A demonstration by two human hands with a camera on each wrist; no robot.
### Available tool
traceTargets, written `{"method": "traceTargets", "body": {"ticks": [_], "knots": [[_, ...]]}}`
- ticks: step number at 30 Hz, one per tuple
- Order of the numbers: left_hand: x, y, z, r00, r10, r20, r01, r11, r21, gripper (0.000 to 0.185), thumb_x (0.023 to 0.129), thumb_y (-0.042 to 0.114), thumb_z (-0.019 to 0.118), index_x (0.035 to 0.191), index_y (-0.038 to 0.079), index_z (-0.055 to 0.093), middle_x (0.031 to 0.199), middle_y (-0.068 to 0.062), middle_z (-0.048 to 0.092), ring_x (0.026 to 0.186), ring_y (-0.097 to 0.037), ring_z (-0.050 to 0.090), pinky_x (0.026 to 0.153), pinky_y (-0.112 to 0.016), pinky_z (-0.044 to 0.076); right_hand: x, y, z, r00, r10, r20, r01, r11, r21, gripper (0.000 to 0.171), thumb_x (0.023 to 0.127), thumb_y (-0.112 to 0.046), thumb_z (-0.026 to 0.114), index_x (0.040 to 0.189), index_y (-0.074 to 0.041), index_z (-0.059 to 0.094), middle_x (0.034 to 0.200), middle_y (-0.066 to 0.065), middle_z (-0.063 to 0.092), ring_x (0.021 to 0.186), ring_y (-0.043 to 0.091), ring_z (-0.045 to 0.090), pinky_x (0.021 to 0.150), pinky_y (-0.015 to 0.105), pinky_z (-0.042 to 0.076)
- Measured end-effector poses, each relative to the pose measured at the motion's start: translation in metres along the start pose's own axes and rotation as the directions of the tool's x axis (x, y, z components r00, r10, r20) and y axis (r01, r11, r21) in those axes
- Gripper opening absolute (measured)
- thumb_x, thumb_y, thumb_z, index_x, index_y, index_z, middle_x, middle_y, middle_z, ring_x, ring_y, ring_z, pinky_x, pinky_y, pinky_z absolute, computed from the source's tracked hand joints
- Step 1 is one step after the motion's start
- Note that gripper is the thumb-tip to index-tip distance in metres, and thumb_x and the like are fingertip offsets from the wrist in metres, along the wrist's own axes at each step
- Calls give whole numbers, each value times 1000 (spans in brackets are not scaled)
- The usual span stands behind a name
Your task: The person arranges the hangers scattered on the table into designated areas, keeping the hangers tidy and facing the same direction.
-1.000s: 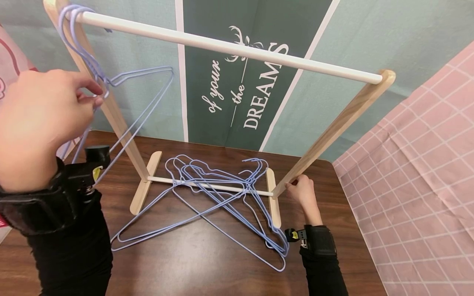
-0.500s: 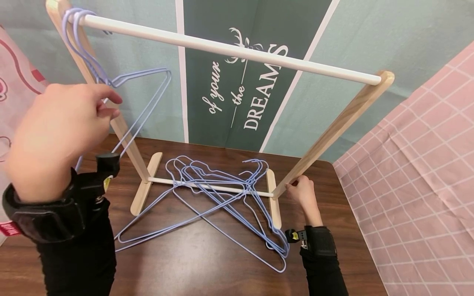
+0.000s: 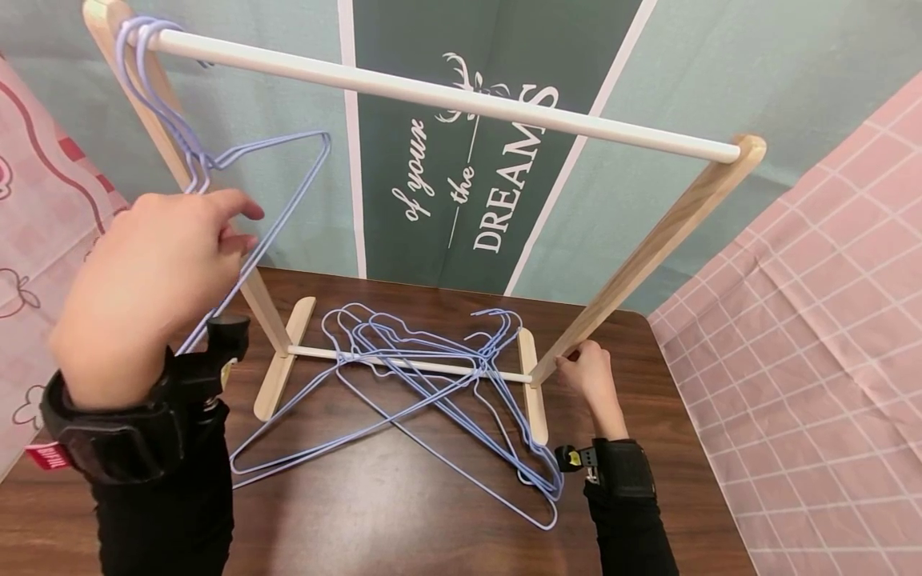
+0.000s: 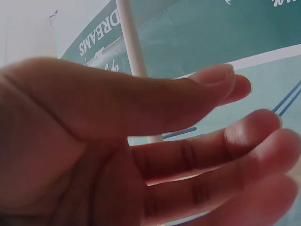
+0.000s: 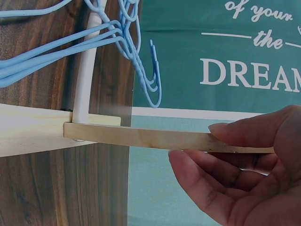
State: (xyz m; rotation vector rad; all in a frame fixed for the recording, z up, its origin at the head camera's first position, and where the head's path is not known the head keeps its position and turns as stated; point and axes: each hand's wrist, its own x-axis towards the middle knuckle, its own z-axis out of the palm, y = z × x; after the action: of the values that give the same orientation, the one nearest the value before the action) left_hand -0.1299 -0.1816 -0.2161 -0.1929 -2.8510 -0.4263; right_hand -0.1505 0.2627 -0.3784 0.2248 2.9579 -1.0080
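Observation:
Blue wire hangers (image 3: 180,132) hang by their hooks at the left end of the white top rail (image 3: 446,93) of a wooden garment rack. My left hand (image 3: 154,268) is in front of them, fingers loosely bent and thumb apart; in the left wrist view nothing lies between thumb and fingers. With thumb and fingers, my right hand (image 3: 591,378) pinches the rack's right post (image 5: 141,136) just above its foot. Several more blue hangers (image 3: 481,370) lie in a tangled pile across the rack's lower bar (image 5: 85,80) and the table, partly overlapping.
The rack's left foot (image 3: 274,386) and right foot (image 3: 535,416) stand on a brown wood-grain table (image 3: 374,512). A green printed cloth (image 3: 432,200) hangs behind, and a pink checked cloth (image 3: 799,344) borders the right side.
My left hand has come away from the necks of the hung hangers, moving down and to the right. Those hangers stay on the rail; the right hand keeps its grip.

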Motion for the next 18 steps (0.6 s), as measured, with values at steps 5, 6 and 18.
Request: {"method": "traceTargets", "body": {"ticks": [5, 6, 18], "knots": [[-7, 20, -4, 999, 47, 9, -47, 999, 4, 24, 86, 13, 54, 110, 12, 59, 74, -7, 62, 70, -35, 55, 57, -47, 37, 0, -1, -1, 1000, 1, 9, -1, 1000, 13, 24, 85, -2, 55, 98, 18, 55, 77, 28, 60, 65, 36, 63, 49, 32, 47], [-8, 22, -4, 998, 59, 11, -59, 998, 5, 24, 86, 11, 54, 109, 11, 60, 75, -8, 62, 71, -36, 55, 58, -48, 38, -1, -1, -1, 1000, 0, 10, 0, 1000, 12, 24, 85, -2, 55, 98, 18, 55, 78, 28, 60, 65, 36, 63, 49, 32, 47], [-11, 41, 11, 989, 75, 129, -70, 997, -38, 20, 86, 9, 57, 105, 8, 61, 80, -12, 64, 73, -38, 57, 61, -52, 40, 0, -2, -3, 1000, -14, 16, 14, 1000, 18, 23, 85, -2, 56, 98, 17, 56, 78, 28, 60, 58, 30, 62, 49, 32, 47]]}}
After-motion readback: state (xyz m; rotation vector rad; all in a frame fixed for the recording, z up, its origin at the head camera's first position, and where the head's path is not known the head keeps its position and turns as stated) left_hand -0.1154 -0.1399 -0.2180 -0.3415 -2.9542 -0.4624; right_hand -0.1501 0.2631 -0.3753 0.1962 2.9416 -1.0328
